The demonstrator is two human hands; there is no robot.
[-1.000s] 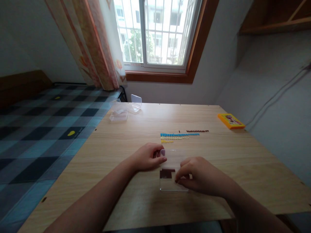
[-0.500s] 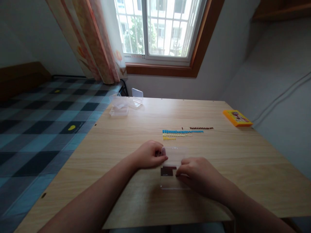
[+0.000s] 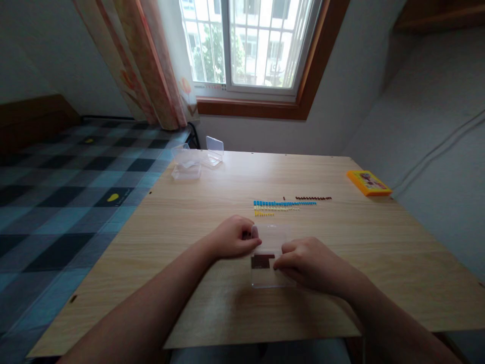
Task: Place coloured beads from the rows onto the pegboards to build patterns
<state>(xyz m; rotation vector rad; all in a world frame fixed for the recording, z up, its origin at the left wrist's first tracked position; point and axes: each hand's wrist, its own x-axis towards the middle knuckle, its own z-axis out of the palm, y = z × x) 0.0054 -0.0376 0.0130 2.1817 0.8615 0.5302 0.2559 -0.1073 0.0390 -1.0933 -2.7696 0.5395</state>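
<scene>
A clear plastic box [image 3: 265,283] with its lid open lies on the table in front of me. Inside it, a dark brown block of small pieces [image 3: 260,261] sits against the left side. My left hand [image 3: 238,237] is closed on the box's left edge, near the lid, thumb over the rim. Over the box's right part, my right hand [image 3: 305,263] is in a pinch. A tiny dark brown piece [image 3: 275,267] shows at its fingertips, just right of the brown block. The fingers hide much of that piece.
Beyond the box lie rows of tiny blue pieces [image 3: 278,203], cream pieces [image 3: 276,209], yellow pieces [image 3: 263,214] and brown pieces [image 3: 313,198]. Open clear boxes [image 3: 186,172] stand at the far left. An orange-yellow box [image 3: 369,183] is at the right edge.
My right hand stays at the box with its pinch held, shifting only slightly. My left hand keeps its grip on the edge. The whole view has tilted a little.
</scene>
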